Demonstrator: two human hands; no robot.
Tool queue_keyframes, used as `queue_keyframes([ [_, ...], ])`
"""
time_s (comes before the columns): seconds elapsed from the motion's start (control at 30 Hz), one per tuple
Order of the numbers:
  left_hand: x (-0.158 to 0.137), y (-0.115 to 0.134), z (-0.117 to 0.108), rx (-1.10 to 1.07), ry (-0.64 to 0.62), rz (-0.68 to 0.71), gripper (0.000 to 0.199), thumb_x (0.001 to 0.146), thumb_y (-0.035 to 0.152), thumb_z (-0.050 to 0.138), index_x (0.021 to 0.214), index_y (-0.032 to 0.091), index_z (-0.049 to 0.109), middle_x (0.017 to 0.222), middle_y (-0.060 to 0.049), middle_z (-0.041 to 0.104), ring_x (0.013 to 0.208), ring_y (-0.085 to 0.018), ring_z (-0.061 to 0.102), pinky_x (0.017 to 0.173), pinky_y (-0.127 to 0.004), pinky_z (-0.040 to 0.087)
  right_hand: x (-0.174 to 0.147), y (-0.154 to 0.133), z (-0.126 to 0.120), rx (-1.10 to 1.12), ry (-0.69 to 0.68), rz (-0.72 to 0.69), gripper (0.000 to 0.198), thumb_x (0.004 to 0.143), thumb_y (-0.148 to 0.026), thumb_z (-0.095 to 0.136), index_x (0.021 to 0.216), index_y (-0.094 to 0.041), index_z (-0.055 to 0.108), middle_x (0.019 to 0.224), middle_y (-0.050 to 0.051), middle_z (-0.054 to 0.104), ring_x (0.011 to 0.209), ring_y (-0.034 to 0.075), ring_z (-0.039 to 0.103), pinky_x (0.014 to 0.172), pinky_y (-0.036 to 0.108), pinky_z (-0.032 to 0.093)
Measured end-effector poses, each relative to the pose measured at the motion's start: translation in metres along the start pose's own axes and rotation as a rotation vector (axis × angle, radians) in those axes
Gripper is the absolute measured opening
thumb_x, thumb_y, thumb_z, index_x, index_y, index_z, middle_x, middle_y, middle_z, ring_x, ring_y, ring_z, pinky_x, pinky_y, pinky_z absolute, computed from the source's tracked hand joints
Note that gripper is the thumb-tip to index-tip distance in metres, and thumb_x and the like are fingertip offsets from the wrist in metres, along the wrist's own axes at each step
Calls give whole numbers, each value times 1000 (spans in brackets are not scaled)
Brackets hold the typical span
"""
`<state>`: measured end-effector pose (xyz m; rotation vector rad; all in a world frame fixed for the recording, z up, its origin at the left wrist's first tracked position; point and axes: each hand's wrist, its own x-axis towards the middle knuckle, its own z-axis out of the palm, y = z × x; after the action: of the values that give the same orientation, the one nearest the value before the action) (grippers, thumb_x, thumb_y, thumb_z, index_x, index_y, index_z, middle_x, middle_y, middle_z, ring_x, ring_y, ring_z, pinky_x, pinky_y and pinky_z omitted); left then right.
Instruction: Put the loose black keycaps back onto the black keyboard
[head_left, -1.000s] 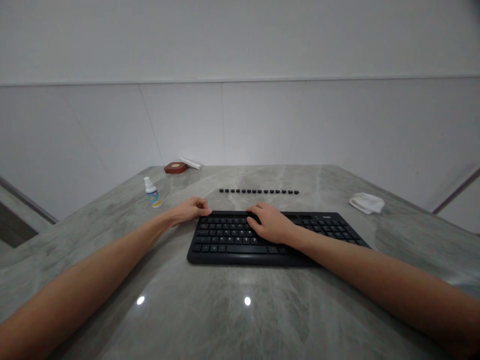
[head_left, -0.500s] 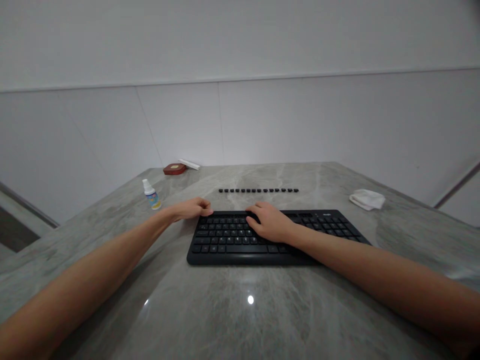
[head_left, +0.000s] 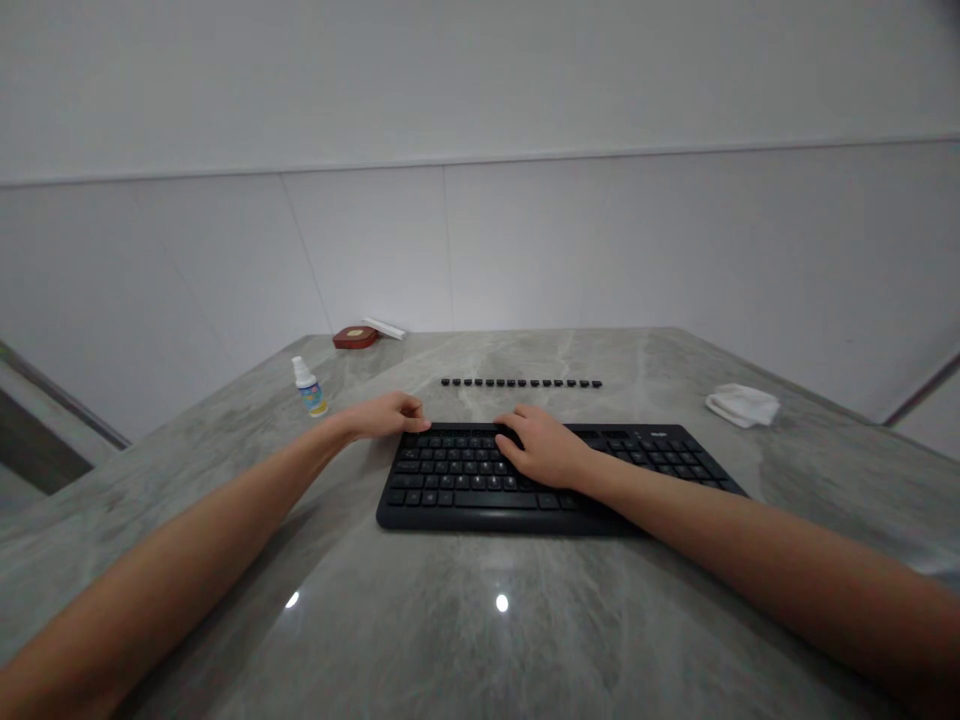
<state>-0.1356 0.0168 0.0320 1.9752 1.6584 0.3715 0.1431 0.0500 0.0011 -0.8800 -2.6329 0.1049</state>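
Clock positions taken from the keyboard's centre, 12 o'clock being the far side.

Item: long, flat, black plastic keyboard, lying on the grey veined, stone-look counter, long side towards 6 o'clock. Keys facing up; part of the right half covered by the forearm.

Left hand: at 10 o'clock, thumb tip touching the far corner of the keyboard. Fingers curled in; cannot tell whether the grip is clamped on the edge.

Right hand: laid over the keys, a little towards 11 o'clock. Grip apart, a dark gap between thumb and forefinger; remaining fingers partly hidden.

Row of small black blocks: in a straight line at 12 o'clock, apart from the keyboard.

White spray bottle with blue-and-yellow label: upright, 10 o'clock, near the left hand.

Reddish-brown, flat box: 11 o'clock, far edge of the counter; slim white strip just beside it.

Folded white cloth: 2 o'clock, well apart from both hands.
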Motion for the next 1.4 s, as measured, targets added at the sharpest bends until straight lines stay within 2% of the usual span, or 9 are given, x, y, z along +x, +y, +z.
queue_keyframes([
  [0.1, -2, 12, -1, 267, 125, -18, 22, 71, 38, 65, 67, 18, 58, 65, -1, 59, 62, -17, 51, 59, -26, 32, -1, 0, 0, 7, -4, -5, 35, 92, -32, 43, 112, -12, 63, 101, 14, 63, 99, 23, 57, 91, 35, 41],
  [0.27, -4, 25, 6, 524, 151, 43, 14, 73, 28, 62, 63, 18, 62, 63, -5, 60, 64, -19, 53, 63, -29, 34, -1, 0, -2, 9, -11, 2, 35, 92, -33, 44, 114, -12, 62, 102, 15, 62, 100, 24, 56, 91, 36, 41],
  [0.37, -4, 22, 7, 510, 127, 66, 13, 74, 26, 59, 65, 18, 63, 64, -4, 61, 62, -18, 52, 61, -28, 33, -1, -1, -3, 12, -21, 6, 36, 92, -32, 44, 114, -11, 62, 103, 15, 62, 99, 24, 57, 91, 37, 41],
  [0.53, -4, 16, -2, 353, 73, 37, 9, 70, 24, 59, 65, 18, 64, 61, -1, 60, 57, -15, 51, 57, -26, 32, -2, -1, -3, 19, -23, 8, 35, 92, -33, 44, 114, -12, 62, 102, 14, 62, 99, 24, 57, 90, 36, 41],
  [0.73, -11, 18, -20, 307, -34, 43, 15, 66, 22, 65, 78, 20, 71, 73, -1, 69, 68, -17, 59, 64, -25, 39, -1, 1, -2, 13, -13, -6, 36, 92, -33, 43, 114, -11, 62, 103, 14, 63, 100, 24, 57, 91, 36, 41],
  [0.97, -10, 18, -21, 357, -22, 158, 8, 69, 22, 66, 74, 21, 72, 73, -1, 69, 71, -17, 59, 73, -27, 41, -1, 1, -2, 24, -11, -13, 34, 92, -33, 43, 113, -13, 62, 102, 14, 63, 98, 23, 57, 90, 36, 42],
  [1.23, -10, 22, -15, 493, -87, 233, 13, 70, 16, 58, 72, 20, 70, 72, -3, 64, 67, -16, 55, 69, -26, 39, -1, 0, -3, 28, -14, -17, 34, 93, -33, 43, 112, -13, 63, 100, 13, 63, 99, 23, 57, 91, 35, 42],
  [1.33, -12, 27, -22, 446, -71, 218, 10, 71, 20, 59, 70, 19, 69, 70, -3, 63, 65, -15, 54, 67, -25, 39, -1, 1, -3, 29, -11, -18, 34, 93, -33, 43, 113, -13, 62, 100, 13, 63, 98, 23, 57, 91, 36, 42],
  [1.4, -16, 23, -34, 442, -27, 148, 13, 74, 25, 59, 69, 18, 69, 67, -2, 63, 62, -15, 54, 66, -25, 38, -1, 1, -3, 25, -13, -15, 35, 93, -33, 43, 113, -12, 62, 100, 14, 63, 98, 23, 57, 91, 36, 42],
])
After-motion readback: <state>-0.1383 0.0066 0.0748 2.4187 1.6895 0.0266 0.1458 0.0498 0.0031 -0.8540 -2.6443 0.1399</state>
